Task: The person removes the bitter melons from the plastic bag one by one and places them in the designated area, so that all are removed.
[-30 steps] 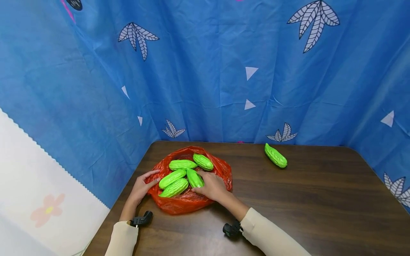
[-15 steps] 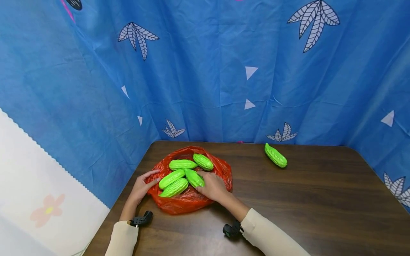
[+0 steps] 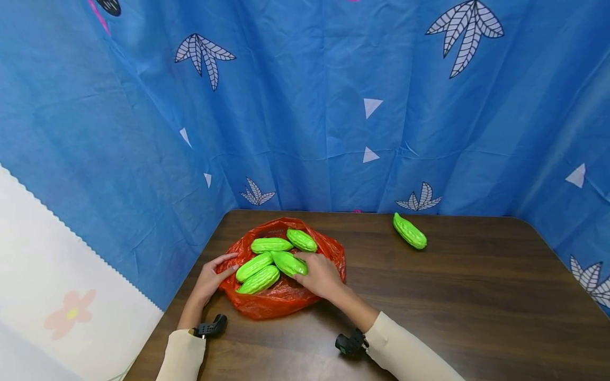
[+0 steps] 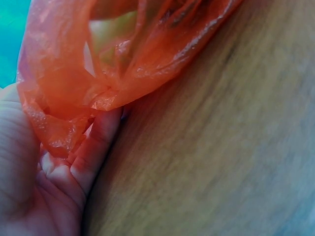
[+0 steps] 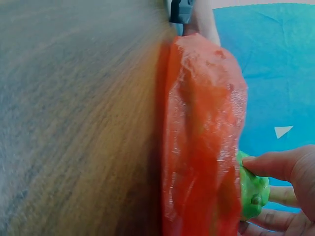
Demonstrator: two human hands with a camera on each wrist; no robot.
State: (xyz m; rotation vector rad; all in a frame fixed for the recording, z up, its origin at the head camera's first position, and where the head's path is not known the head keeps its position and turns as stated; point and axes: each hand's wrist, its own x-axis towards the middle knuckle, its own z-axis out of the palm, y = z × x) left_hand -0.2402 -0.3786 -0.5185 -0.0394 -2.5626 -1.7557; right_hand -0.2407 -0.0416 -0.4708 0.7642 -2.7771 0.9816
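Note:
In the head view a red plastic bag (image 3: 276, 306) lies spread with its mouth up, several bright green bitter melons (image 3: 270, 244) inside. My right hand (image 3: 325, 275) pinches one bitter melon (image 3: 286, 261) between thumb and fingers at the bag's right part. The right wrist view shows its blunt green end (image 5: 254, 194) under the thumb, beside the bag's side (image 5: 206, 137). My left hand (image 3: 208, 279) holds the bag's left edge; in the left wrist view the red plastic (image 4: 64, 93) passes between thumb and fingers (image 4: 96, 147).
Another bitter melon (image 3: 410, 232) lies alone near the back of the brown wooden table (image 3: 457, 301). A blue patterned curtain (image 3: 305, 106) hangs along the back and sides. Each wrist carries a small black camera (image 3: 351, 343).
My right hand has shifted slightly right, and the bitter melon in it has turned from steep to more sideways and moved a little right. The left hand and the bag look the same.

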